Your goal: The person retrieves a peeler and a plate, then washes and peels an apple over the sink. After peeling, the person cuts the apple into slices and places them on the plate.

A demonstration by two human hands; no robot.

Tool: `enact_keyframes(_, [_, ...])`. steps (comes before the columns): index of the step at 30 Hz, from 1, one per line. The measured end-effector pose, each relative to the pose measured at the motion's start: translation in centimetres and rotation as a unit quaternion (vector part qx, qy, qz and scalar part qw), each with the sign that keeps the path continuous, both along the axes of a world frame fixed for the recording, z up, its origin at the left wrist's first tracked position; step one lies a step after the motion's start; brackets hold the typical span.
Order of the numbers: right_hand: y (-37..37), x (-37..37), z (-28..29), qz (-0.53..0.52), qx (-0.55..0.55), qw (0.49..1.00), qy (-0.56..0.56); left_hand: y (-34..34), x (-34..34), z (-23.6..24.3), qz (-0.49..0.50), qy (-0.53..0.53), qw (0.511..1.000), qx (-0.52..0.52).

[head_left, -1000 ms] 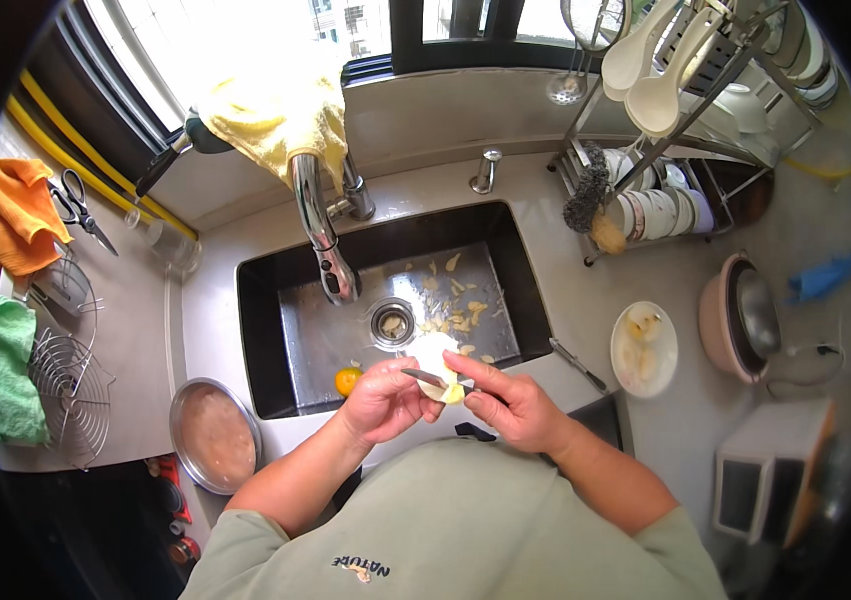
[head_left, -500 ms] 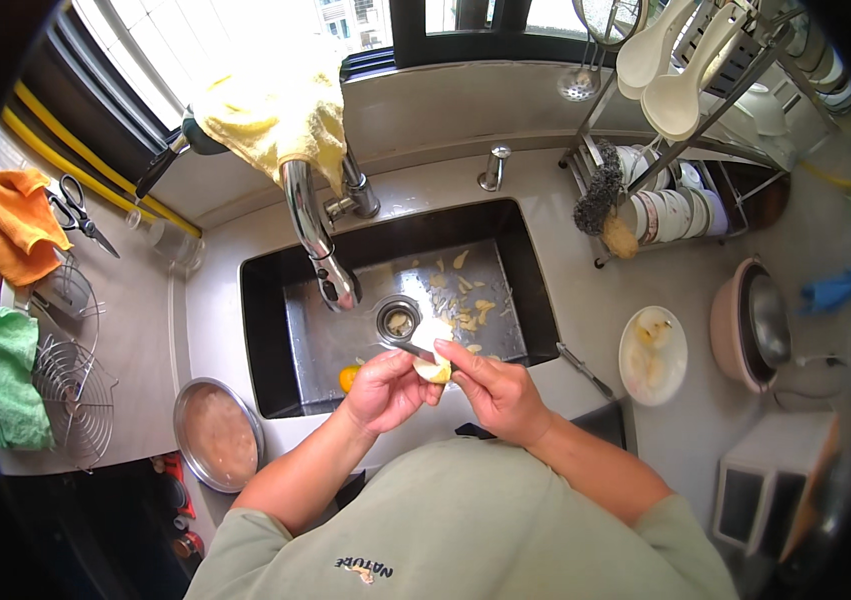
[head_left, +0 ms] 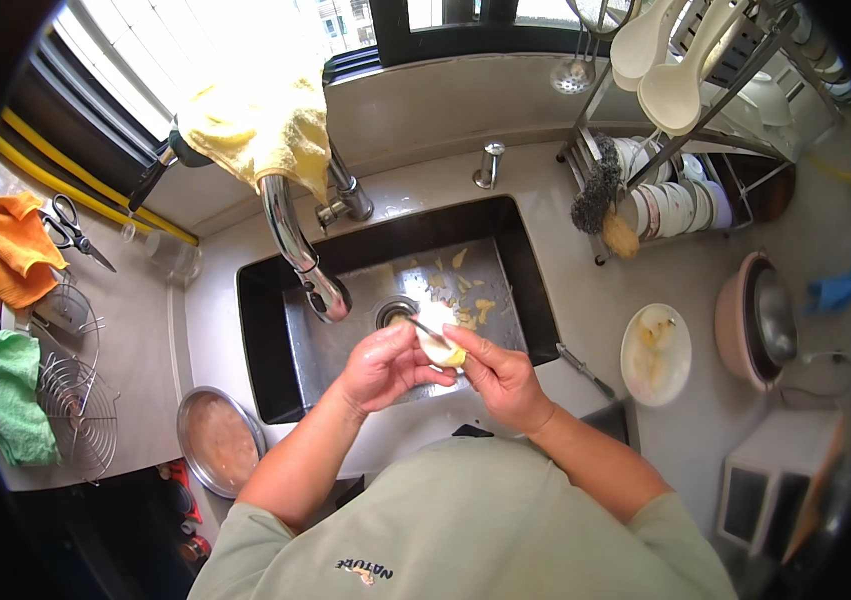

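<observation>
Over the near edge of the sink (head_left: 248,345), my left hand (head_left: 383,370) is closed round a pale, mostly peeled piece of fruit (head_left: 432,350) with yellow skin at its lower right end. My right hand (head_left: 507,388) is closed beside it, its thumb and finger at the yellow end. A narrow dark blade (head_left: 425,328) crosses the pale flesh toward my right thumb; its handle is hidden. Several pale yellow peelings (head_left: 485,308) lie on the sink floor below. The drain (head_left: 395,308) is partly covered by my left fingers.
The faucet (head_left: 290,235) arches over the sink, a yellow cloth (head_left: 265,125) on it. A metal bowl (head_left: 222,440) of pinkish liquid stands left. On the right are a metal-handled tool (head_left: 585,370), a white plate (head_left: 657,375) with pale pieces, nested basins (head_left: 735,325) and a dish rack (head_left: 675,200).
The fruit has turned in my fingers, and more pale flesh shows. My left hand has opened slightly and now covers the orange-yellow thing in the sink. The view has shifted a little.
</observation>
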State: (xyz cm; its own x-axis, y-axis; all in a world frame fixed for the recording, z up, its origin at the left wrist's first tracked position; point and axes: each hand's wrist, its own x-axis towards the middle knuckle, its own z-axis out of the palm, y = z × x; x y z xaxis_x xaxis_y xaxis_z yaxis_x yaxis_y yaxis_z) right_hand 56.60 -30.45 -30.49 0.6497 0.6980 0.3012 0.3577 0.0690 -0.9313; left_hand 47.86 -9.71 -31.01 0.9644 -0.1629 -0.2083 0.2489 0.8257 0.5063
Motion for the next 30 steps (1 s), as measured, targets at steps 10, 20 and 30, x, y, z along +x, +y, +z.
enact_keyframes(10, [-1.1, -0.3, 2.7, 0.037, -0.082, 0.975, -0.202, 0.5, -2.2, 0.7, -0.04, 0.018, 0.998, 0.048])
enact_keyframes(20, [-0.1, -2.0, -1.7, -0.008, 0.03, 0.992, 0.126, -2.0, -1.4, -0.1, 0.057, 0.022, 0.995, 0.079])
enact_keyframes(30, [-1.5, -1.2, 0.9, 0.014, -0.119, 0.934, 0.337, -2.4, -1.9, -0.3, 0.182, -0.164, 0.698, 0.673])
